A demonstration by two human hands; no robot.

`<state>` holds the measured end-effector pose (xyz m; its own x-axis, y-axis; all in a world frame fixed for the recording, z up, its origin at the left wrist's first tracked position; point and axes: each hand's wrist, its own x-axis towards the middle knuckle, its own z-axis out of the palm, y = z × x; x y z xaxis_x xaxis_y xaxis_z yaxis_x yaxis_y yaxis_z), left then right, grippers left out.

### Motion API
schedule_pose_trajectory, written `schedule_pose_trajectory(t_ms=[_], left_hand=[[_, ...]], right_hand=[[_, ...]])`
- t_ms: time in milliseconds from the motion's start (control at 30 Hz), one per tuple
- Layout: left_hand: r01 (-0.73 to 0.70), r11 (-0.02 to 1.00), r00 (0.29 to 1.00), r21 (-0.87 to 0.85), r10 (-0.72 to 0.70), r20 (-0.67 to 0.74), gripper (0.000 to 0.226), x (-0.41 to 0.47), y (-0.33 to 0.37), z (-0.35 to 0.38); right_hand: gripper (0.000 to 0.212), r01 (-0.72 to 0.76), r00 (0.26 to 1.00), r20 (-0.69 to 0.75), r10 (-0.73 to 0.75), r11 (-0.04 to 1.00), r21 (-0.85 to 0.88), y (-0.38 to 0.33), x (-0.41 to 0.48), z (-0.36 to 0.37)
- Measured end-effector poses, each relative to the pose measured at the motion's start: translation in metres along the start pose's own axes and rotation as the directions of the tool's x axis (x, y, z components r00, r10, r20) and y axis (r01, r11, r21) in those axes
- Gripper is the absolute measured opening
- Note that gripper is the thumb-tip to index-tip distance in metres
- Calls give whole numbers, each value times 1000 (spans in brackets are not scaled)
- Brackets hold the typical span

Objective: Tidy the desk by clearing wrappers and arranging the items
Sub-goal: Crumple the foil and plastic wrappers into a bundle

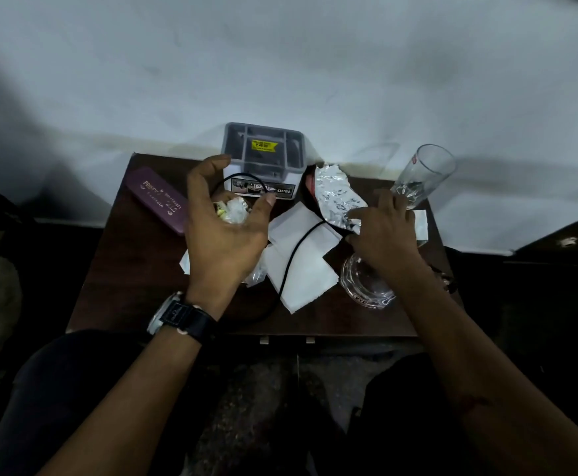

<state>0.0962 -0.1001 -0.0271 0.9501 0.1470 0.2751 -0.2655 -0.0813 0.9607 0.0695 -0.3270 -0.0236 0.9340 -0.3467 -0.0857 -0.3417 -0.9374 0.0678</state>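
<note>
A small dark wooden desk stands against a white wall. My left hand hovers open, fingers spread, over a crumpled clear wrapper near a grey plastic organiser box. My right hand pinches the lower end of a silver foil wrapper lying right of the box. White paper sheets lie in the middle with a black cable running over them. Part of the wrappers is hidden under my left palm.
A maroon case lies at the desk's left. A tall drinking glass stands at the back right, and a glass ashtray sits under my right wrist. Another clear wrapper lies below my left hand. Dark furniture flanks both sides.
</note>
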Motion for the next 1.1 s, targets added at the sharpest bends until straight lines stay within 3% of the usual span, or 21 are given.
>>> schedule_pose_trajectory(t_ms=[133, 333, 400, 500, 600, 667, 833, 933, 1033, 1100], left_hand=[[1, 1000, 1000, 14, -1, -4, 53, 0, -1, 0], [14, 1000, 999, -17, -13, 35, 55, 0, -1, 0], [-7, 1000, 997, -22, 9, 78, 60, -1, 1, 0], [-87, 996, 985, -32, 91, 147, 68, -2, 8, 0], [-119, 988, 974, -102, 136, 182, 76, -2, 9, -3], [-109, 980, 968, -166, 143, 206, 76, -1, 10, -3], [188, 920, 951, -344, -82, 299, 67, -5, 22, -2], [323, 872, 897, -367, -158, 413, 89, -5, 27, -3], [350, 872, 856, -342, -149, 496, 110, -6, 24, -2], [371, 867, 826, -333, -144, 544, 114, -6, 21, -3]], right_hand=[[27, 2, 989, -146, 5, 999, 44, -3, -2, -2], [32, 30, 941, -337, 2, 996, 89, -7, -12, -48], [31, 93, 928, -372, -30, 984, 154, -13, -19, -69], [26, 296, 884, -424, -197, 938, 181, -26, -32, -92], [23, 458, 835, -460, -302, 845, 277, -42, -42, -104], [20, 481, 849, -446, -283, 762, 434, -53, -42, -103], [18, 463, 849, -528, 4, 475, 748, -86, -40, -88], [20, 387, 871, -461, 170, 340, 857, -99, -30, -77], [18, 284, 924, -315, 219, 159, 945, -104, -21, -72], [16, 285, 924, -316, 214, 166, 944, -103, -21, -70]])
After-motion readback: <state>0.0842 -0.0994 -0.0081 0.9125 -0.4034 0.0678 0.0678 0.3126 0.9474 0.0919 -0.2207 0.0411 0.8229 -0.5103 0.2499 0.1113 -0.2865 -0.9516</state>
